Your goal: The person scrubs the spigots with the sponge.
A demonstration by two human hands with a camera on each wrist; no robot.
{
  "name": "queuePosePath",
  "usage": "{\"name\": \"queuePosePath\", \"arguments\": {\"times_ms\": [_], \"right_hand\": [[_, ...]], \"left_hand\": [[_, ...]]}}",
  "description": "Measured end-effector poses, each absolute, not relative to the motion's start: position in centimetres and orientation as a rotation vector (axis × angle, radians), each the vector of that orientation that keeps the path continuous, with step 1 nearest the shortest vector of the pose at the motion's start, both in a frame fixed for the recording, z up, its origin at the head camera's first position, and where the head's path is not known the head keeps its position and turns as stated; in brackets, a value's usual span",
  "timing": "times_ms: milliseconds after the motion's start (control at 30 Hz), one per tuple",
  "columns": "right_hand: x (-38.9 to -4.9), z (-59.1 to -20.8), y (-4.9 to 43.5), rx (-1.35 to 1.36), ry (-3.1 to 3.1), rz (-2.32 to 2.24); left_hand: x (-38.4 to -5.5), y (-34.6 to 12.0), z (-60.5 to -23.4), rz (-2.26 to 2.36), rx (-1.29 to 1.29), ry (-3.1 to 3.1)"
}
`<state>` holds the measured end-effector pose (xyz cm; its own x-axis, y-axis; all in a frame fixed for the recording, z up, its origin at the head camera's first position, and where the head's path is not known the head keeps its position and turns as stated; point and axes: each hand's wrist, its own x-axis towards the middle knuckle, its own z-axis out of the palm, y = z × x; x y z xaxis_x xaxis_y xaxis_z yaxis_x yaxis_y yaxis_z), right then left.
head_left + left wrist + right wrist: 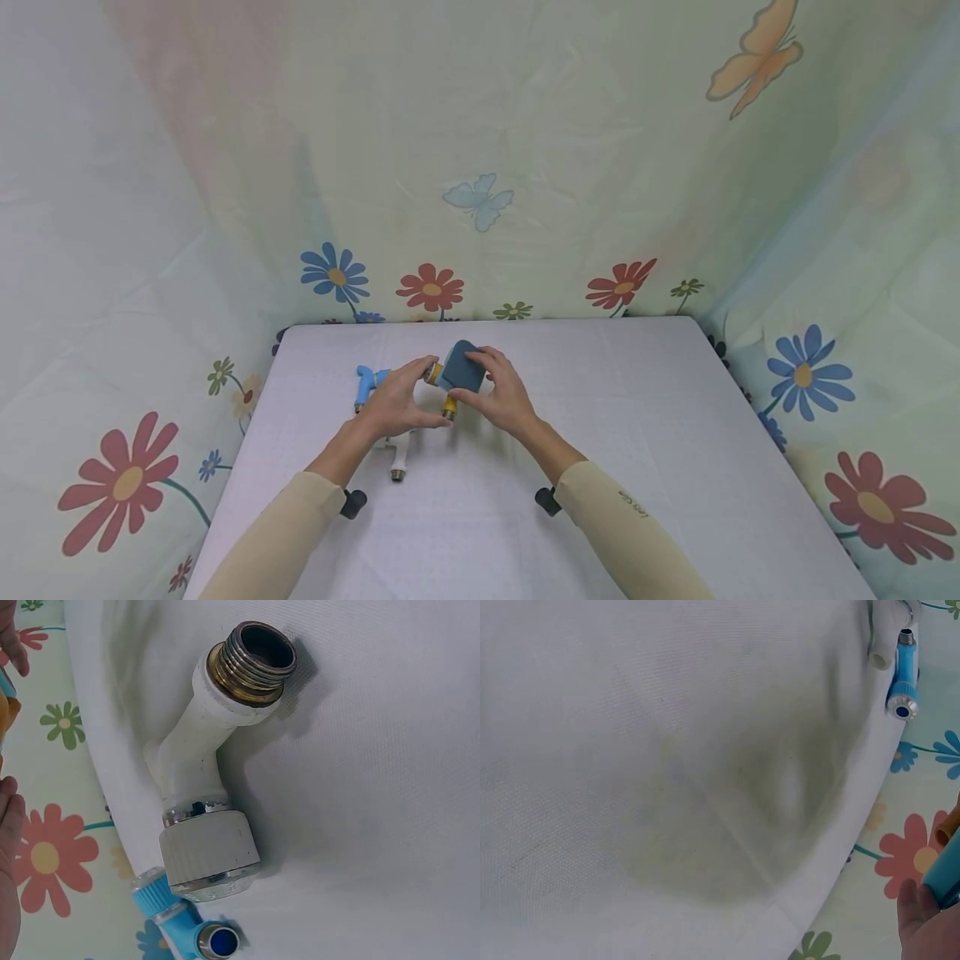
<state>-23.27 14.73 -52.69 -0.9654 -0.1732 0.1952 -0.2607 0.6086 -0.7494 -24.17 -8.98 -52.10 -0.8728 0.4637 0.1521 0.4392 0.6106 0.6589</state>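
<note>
In the head view my left hand point(392, 405) holds a yellow tap point(450, 406) between fingers and thumb above the table. My right hand point(504, 394) grips a flat dark teal piece point(465, 367), perhaps a cloth or sponge, which lies against the tap and hides its middle. Under the left hand is a white tap point(400, 458), shown large with its threaded brass end in the left wrist view point(195, 750). Beyond it lies a blue tap point(366, 383), partly covered by the left hand. Only fingers and the teal piece's edge point(946, 874) show in the right wrist view.
A white cloth covers the table point(622, 450). Behind and beside it hang curtains point(562, 167) printed with flowers and butterflies. Dark clamps point(717, 346) sit near the table's back corners. A black device point(352, 503) is at the left wrist, another point(548, 501) at the right.
</note>
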Motion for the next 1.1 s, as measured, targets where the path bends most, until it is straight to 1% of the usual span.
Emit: {"name": "queuePosePath", "arguments": {"times_ms": [267, 700, 1100], "right_hand": [[-23.31, -52.61, 14.72, 0.354, -2.732, 1.227], [-23.38, -52.14, 14.78, 0.296, -2.741, 1.151], [-23.92, -52.06, 14.92, 0.173, -2.79, 1.065]], "left_hand": [[-24.09, -8.99, -52.66, 1.144, 0.764, 2.788], [-23.96, -8.98, -52.5, 1.16, 0.779, 2.779], [-24.04, -9.06, -52.49, 1.13, 0.835, 2.782]]}}
